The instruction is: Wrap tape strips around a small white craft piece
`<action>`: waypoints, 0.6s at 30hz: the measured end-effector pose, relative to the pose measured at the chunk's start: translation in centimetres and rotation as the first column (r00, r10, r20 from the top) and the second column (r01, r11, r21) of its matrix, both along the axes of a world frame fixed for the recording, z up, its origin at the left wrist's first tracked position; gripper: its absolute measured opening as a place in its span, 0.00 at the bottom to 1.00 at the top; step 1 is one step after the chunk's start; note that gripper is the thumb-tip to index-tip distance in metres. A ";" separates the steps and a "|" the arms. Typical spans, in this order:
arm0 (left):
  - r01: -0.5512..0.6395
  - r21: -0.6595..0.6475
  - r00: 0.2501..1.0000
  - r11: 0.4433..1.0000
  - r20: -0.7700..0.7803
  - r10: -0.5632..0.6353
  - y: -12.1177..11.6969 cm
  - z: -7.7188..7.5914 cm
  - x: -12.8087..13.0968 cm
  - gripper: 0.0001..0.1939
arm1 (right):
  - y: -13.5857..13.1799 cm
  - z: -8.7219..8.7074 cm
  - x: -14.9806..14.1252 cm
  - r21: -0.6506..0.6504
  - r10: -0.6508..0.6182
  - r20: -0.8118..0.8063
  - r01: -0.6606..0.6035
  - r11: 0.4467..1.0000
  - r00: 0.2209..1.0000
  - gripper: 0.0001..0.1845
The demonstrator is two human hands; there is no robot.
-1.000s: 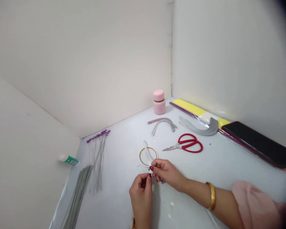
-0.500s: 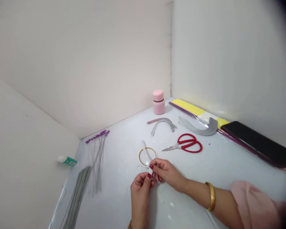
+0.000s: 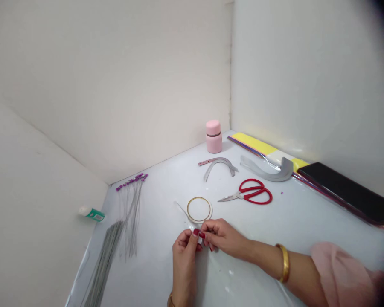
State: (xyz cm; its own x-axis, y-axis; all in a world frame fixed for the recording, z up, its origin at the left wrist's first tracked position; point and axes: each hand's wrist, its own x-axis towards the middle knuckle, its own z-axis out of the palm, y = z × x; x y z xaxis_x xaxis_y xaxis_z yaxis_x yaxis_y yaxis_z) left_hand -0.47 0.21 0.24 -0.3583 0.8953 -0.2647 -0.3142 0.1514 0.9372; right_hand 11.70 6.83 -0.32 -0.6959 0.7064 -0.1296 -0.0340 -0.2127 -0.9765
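Pinching pale strip [image 3: 182, 210] in left hand [image 3: 184, 252] and right hand [image 3: 223, 235], narrowed tight with each; trailing its free end toward 11 o'clock, close by white-and-gold ring [image 3: 210, 210] at 12. Note on tabletop [image 3: 166, 192] red-handled scissors [image 3: 242, 195] at 2 o'clock

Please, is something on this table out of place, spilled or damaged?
A tiny purple speck lies alone on the table, right of the red-handled scissors. It looks stray because the purple tips of the stems are grouped at far left. I see no spill or damage.
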 end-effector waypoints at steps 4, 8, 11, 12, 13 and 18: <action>-0.083 0.019 0.996 0.996 -0.034 0.083 0.0 0.0 0.1 0.10 | -0.2 0.2 -0.2 -0.038 -0.023 -0.001 0.023 0.999 1.000 0.17; -0.139 0.028 0.987 0.990 -0.082 0.141 -0.1 -0.1 0.4 0.10 | -0.1 0.3 -0.3 -0.062 -0.044 0.013 0.045 0.997 0.999 0.17; -0.132 0.034 0.980 0.991 -0.147 0.136 -0.1 -0.1 0.6 0.09 | 0.0 0.3 -0.3 -0.077 -0.075 0.002 0.075 0.994 0.997 0.17; -0.111 0.034 0.978 0.993 -0.172 0.116 -0.2 0.0 0.7 0.09 | 0.1 0.3 -0.3 -0.081 -0.086 -0.005 0.085 0.993 0.996 0.17; -0.084 0.033 0.976 0.996 -0.200 0.089 -0.4 0.1 0.7 0.10 | 0.1 0.3 -0.3 -0.082 -0.097 -0.012 0.096 0.992 0.995 0.17; -0.024 0.100 0.922 0.995 -0.382 0.060 -1.3 1.1 0.7 0.13 | 0.3 0.2 -0.3 -0.083 -0.100 -0.030 0.097 0.992 0.995 0.17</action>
State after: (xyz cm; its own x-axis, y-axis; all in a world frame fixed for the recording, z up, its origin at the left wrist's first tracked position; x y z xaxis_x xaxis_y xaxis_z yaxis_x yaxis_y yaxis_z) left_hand 0.25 -1.13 1.31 -0.4537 0.8910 -0.0168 0.0684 0.0537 0.9962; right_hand 11.44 7.10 -0.15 -0.6287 0.7596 -0.1664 -0.0916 -0.2849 -0.9542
